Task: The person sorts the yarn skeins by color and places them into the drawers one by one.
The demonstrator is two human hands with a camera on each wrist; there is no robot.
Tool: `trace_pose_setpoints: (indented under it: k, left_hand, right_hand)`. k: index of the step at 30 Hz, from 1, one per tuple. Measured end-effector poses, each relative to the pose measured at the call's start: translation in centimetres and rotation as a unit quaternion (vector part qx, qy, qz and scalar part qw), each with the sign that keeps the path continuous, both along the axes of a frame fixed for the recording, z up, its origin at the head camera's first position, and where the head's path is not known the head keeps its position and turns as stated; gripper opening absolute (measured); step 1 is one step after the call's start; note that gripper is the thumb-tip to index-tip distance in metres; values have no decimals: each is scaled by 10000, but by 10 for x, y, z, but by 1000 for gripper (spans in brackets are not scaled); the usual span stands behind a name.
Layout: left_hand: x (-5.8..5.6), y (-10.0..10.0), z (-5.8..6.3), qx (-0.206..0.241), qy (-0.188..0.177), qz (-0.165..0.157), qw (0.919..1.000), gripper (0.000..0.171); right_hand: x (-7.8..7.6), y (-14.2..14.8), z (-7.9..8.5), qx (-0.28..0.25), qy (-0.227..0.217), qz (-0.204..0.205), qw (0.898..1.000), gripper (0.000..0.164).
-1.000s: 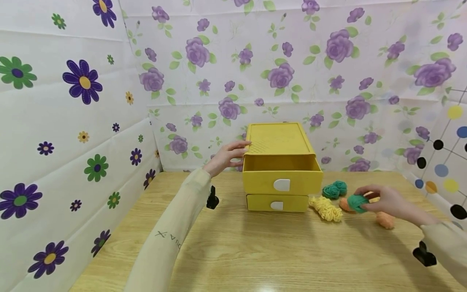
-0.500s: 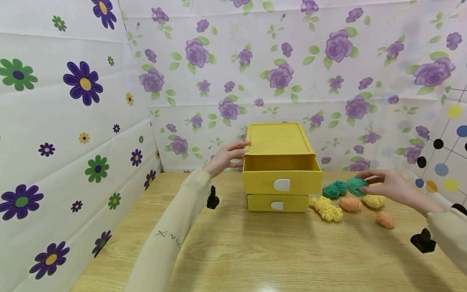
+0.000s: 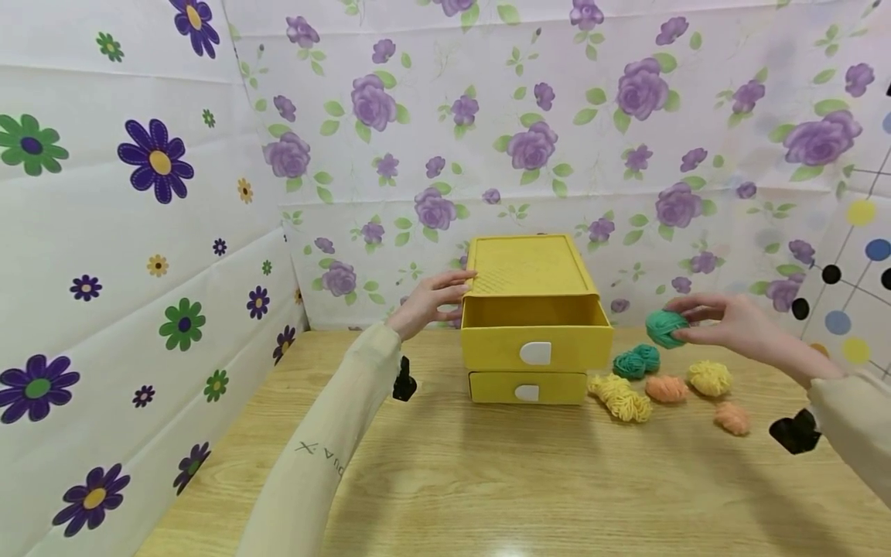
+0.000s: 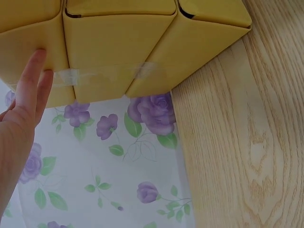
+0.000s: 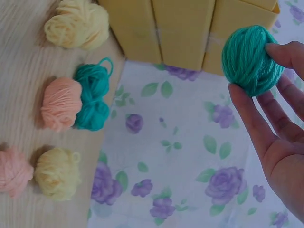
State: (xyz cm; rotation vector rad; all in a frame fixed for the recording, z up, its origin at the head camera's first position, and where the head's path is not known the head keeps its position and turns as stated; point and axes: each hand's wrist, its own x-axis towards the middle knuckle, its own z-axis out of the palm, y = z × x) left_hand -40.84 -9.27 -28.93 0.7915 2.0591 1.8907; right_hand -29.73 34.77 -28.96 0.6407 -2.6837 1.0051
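A green ball of yarn (image 5: 251, 61) is pinched between the thumb and fingers of my right hand (image 3: 738, 329), held up above the table to the right of the yellow drawer box (image 3: 532, 267). The box's upper drawer (image 3: 497, 348) is pulled out, and its visible inside shows bare yellow walls. The lower drawer (image 3: 493, 388) sits pushed in. My left hand (image 3: 430, 303) touches the box's left side near the top, its fingers extended; the left wrist view shows fingertips (image 4: 40, 56) against the side wall.
On the table (image 3: 445, 480), right of the box, lie a dark green yarn bundle (image 3: 635, 362), a yellow skein (image 3: 622, 398), a yellow ball (image 3: 709, 378) and two orange balls, one nearer the box (image 3: 666, 388), one farther right (image 3: 732, 418). Flowered cloth (image 3: 390, 155) hangs behind.
My right hand has lifted the green yarn ball up off the other yarn and moved it slightly left toward the box. The left hand stays on the box.
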Motion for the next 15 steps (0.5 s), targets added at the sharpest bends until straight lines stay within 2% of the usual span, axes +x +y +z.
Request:
trace_pose_setpoints:
  k: [9,15]
  left_hand:
    - [-1,0,-1,-86,54,25,9999,40]
    - [0,-1,-1,-99,98,21,9999,41]
  right_hand:
    - [-1,-17,23,-258,-57,188,9995,39]
    - [-1,-30,41,-257,22,104,9996,39]
